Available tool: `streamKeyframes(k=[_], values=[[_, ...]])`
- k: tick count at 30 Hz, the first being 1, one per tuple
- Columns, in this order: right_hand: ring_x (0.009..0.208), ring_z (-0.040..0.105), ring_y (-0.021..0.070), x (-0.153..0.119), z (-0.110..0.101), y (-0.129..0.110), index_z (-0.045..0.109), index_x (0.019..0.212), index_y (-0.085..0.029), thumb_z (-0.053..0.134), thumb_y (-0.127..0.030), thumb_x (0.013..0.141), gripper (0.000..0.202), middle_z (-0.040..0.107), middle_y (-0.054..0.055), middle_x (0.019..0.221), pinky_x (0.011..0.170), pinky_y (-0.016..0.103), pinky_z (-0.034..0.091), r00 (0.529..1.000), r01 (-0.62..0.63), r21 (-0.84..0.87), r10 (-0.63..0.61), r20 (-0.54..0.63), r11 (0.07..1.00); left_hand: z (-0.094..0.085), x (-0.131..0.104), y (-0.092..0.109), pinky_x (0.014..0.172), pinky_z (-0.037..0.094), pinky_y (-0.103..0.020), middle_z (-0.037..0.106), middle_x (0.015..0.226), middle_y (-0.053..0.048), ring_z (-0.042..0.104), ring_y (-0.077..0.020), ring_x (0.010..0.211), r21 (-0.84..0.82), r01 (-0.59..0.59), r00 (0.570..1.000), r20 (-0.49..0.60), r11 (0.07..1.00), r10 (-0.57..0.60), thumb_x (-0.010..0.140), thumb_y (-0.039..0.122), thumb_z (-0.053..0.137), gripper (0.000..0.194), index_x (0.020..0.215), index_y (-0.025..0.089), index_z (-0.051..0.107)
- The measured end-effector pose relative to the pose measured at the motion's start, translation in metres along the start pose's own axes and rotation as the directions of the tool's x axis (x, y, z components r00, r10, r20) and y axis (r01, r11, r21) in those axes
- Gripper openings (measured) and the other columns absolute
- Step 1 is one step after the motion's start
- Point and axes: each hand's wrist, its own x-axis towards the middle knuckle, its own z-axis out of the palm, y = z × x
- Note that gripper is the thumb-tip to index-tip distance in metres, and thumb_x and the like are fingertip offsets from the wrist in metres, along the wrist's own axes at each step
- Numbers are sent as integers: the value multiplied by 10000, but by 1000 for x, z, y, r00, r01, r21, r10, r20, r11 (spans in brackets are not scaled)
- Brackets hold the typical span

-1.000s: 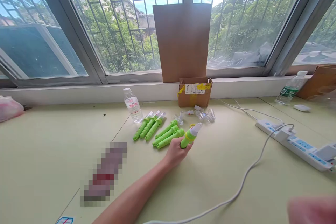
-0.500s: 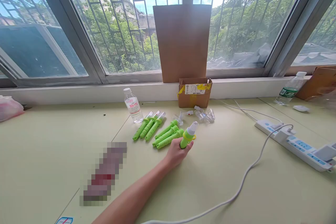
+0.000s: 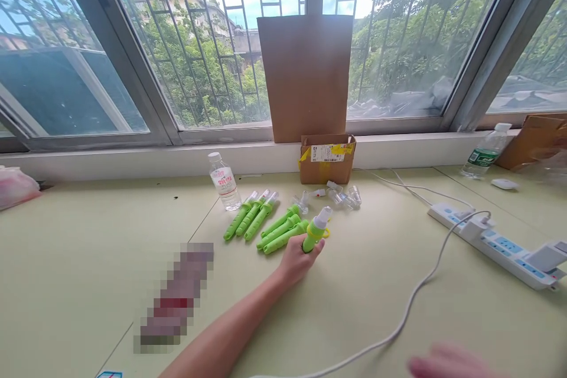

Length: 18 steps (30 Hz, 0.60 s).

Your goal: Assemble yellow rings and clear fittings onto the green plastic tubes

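My left hand (image 3: pixel 297 258) is closed around a green plastic tube (image 3: pixel 314 235) with a whitish tip and a yellow ring, held upright-leaning above the table. Just left of that hand lie several similar green tubes (image 3: pixel 283 229) without caps. Farther left, three more green tubes (image 3: pixel 254 215) have clear caps on their far ends. Behind them are loose clear plastic caps (image 3: pixel 348 196) and small white pieces (image 3: pixel 318 192). At the bottom right edge, my right hand (image 3: pixel 447 361) shows only partly and is smeared by motion; its fingers cannot be made out.
A water bottle (image 3: pixel 225 183) stands behind the tubes, beside a small cardboard box (image 3: pixel 328 172). A white power strip (image 3: pixel 496 243) lies at right, its cable (image 3: pixel 414 295) curving across the table. Another bottle (image 3: pixel 485 153) stands at far right. A pixelated patch (image 3: pixel 177 298) covers something at left.
My right hand has come into view at the bottom right. My left hand still holds the green tube in nearly the same place.
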Motion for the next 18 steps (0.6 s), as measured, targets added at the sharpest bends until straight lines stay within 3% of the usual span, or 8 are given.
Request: streamKeyframes(k=[3,6,8,11,18], values=[[761,602,207,71,28,42,652,808,-349,464,-140,840,283,641,17,829,583,341,494,999,-42,-1,42,-23,999,0,0,-1,474,178,-234,255,534,53,215,-61,495,1,2,1000,5,1000,-2,798,513,520,473,555,188,277],[487,451,150,112,55,84,512,477,-236,358,-51,687,320,479,13,509,480,282,365,985,-174,-107,175,4,979,-1,0,-1,473,173,-234,240,531,55,208,-59,494,8,0,1000,-1,1000,0,795,514,526,482,552,189,266],[422,325,121,116,68,106,386,394,-216,340,-67,600,259,347,-10,416,438,252,265,972,-195,-211,218,88,958,0,0,-1,470,169,-234,234,529,56,202,-59,494,10,-3,1000,-6,1000,3,793,514,528,485,549,190,262],[416,215,105,105,79,125,325,368,-198,359,-94,526,192,284,-29,390,446,250,199,959,-176,-266,226,171,948,0,0,0,470,167,-234,238,528,55,203,-59,495,17,-4,1000,-17,1000,4,794,509,529,485,544,188,264],[439,237,120,97,86,129,380,409,-190,384,-75,540,174,353,-15,415,475,267,166,936,-152,-428,268,227,891,-1,0,1,466,162,-233,228,530,55,200,-61,497,16,7,1000,-21,1000,-6,790,511,527,487,543,190,257]])
